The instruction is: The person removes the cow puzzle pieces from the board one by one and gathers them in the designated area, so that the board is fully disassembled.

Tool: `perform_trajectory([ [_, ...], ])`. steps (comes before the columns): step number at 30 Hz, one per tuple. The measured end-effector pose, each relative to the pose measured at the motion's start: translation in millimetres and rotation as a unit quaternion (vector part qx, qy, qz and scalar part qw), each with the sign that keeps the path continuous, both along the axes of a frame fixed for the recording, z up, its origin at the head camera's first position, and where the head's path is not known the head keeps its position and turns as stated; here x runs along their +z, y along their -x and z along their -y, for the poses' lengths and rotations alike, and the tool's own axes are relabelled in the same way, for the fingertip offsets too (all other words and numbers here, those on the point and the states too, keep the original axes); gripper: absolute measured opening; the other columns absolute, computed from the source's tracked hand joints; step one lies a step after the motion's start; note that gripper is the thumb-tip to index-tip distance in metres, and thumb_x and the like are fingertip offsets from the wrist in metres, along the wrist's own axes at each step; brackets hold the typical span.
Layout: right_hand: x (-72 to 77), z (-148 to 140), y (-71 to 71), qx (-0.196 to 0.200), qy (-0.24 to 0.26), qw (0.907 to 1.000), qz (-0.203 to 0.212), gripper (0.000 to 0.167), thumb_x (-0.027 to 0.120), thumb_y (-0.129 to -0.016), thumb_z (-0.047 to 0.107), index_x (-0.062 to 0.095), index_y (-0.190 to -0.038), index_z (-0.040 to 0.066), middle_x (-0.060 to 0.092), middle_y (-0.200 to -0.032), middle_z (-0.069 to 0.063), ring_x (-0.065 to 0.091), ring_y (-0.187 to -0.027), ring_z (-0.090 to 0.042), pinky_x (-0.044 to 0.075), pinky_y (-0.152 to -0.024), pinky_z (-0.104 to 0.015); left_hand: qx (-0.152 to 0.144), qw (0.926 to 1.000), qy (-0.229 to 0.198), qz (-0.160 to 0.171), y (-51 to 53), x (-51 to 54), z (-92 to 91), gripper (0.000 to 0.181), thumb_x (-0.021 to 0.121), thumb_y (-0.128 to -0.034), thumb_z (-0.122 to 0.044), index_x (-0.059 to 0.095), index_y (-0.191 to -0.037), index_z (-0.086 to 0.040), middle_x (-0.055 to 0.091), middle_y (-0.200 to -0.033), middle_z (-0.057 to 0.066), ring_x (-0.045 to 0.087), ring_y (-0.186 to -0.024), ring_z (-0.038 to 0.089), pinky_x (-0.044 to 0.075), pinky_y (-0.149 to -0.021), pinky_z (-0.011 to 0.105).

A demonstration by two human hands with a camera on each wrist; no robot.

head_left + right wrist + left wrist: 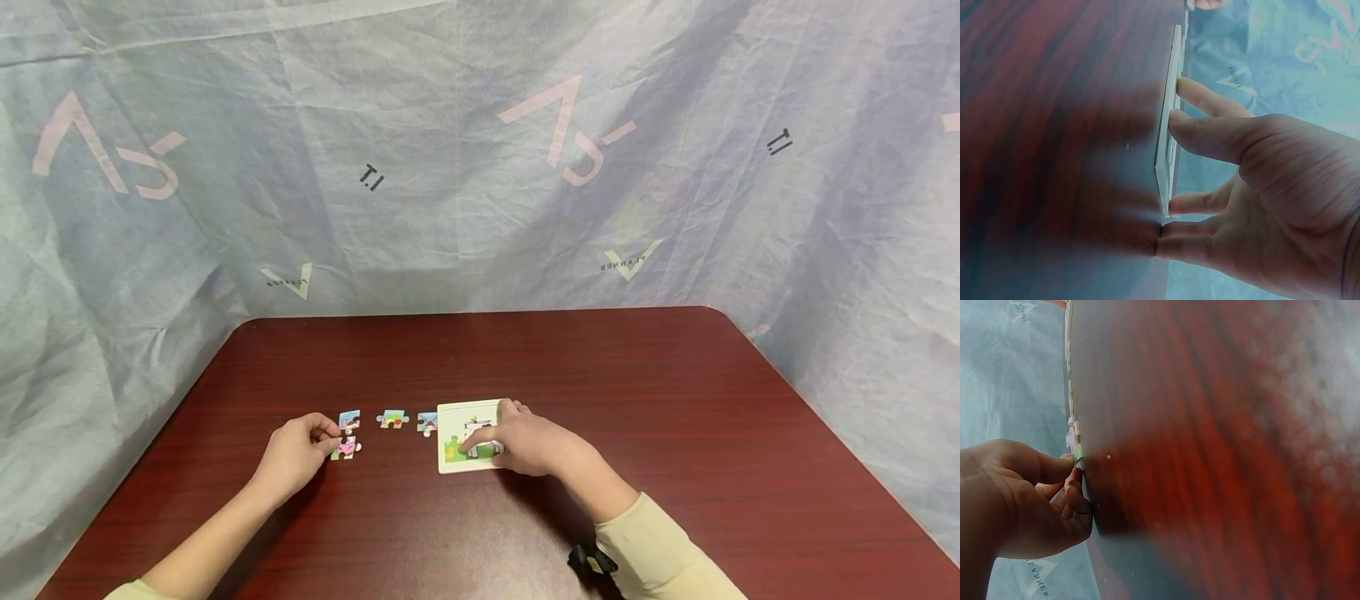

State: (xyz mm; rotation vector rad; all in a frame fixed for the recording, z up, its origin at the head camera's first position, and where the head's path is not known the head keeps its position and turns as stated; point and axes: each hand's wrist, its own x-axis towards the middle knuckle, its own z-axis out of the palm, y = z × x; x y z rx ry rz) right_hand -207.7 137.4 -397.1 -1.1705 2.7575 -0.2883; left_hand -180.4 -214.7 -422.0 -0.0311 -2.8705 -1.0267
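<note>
At the left of the table, my left hand (296,454) pinches the edge of a pink and green jigsaw piece (345,448). The left wrist view has the left hand (1035,497) with thumb and fingertips meeting at that piece's green corner (1079,452). Spread over a white-framed puzzle board (468,468) is my right hand (536,442). Its thumb and index finger touch the picture, which includes green and white parts. In the right wrist view, other fingers of the right hand (1260,175) reach the board's edge (1161,169) and the tabletop beside it.
A blue jigsaw piece (349,419) lies just above the pink one. Farther right are a blue-yellow piece (392,419) and another blue piece (427,422) by the board's left edge. A dark object (592,560) sits near the right sleeve. Grey cloth (450,233) hangs behind the brown table (637,358).
</note>
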Motion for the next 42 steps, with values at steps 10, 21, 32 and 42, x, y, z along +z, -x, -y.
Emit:
perform_trajectory([
  [10, 0.0, -0.4, 0.0, 0.0, -0.009, 1.0, 0.001, 0.042, 0.072, -0.094, 0.01, 0.068, -0.127, 0.036, 0.047, -0.101, -0.01, 0.047, -0.095, -0.026, 0.047, -0.081, -0.037, -0.004, 1.0, 0.005, -0.007, 0.7, -0.5, -1.5, 0.006, 0.073, -0.0888, -0.004, 0.067, -0.091, -0.004, 0.061, -0.073, -0.002, 0.053, -0.067, 0.016, 0.043, -0.065, 0.034],
  [21, -2.6, -2.8, 0.2, -0.026, 0.027, 0.999, 0.024, 0.044, 0.077, -0.09, 0.01, 0.055, -0.126, 0.025, 0.046, -0.105, -0.01, 0.05, -0.088, -0.023, 0.047, -0.073, -0.036, -0.012, 0.9997, 0.009, -0.021, 1.7, 0.5, -4.7, 0.01, 0.076, -0.089, -0.012, 0.067, -0.089, -0.007, 0.06, -0.075, -0.002, 0.051, -0.067, 0.014, 0.042, -0.064, 0.034],
  [32, -3.6, 0.9, 1.0, -0.083, 0.033, 0.9952, 0.039, 0.041, 0.083, -0.085, 0.014, 0.052, -0.113, 0.012, 0.051, -0.123, -0.014, 0.055, -0.088, -0.024, 0.048, -0.078, -0.039, -0.018, 0.9993, -0.028, -0.018, 0.8, 5.6, -25.5, 0.004, 0.071, -0.0924, -0.009, 0.067, -0.09, -0.01, 0.063, -0.072, -0.003, 0.056, -0.064, 0.013, 0.043, -0.061, 0.029],
  [42, -3.0, 2.4, 1.2, -0.085, 0.024, 0.9954, 0.037, 0.033, 0.083, -0.086, 0.017, 0.055, -0.102, 0.013, 0.049, -0.113, -0.008, 0.054, -0.082, -0.021, 0.048, -0.074, -0.037, -0.031, 0.9984, -0.031, -0.035, 2.4, 7.3, -52.8, 0.008, 0.072, -0.092, -0.01, 0.068, -0.087, -0.015, 0.058, -0.076, -0.003, 0.053, -0.07, 0.015, 0.042, -0.068, 0.034],
])
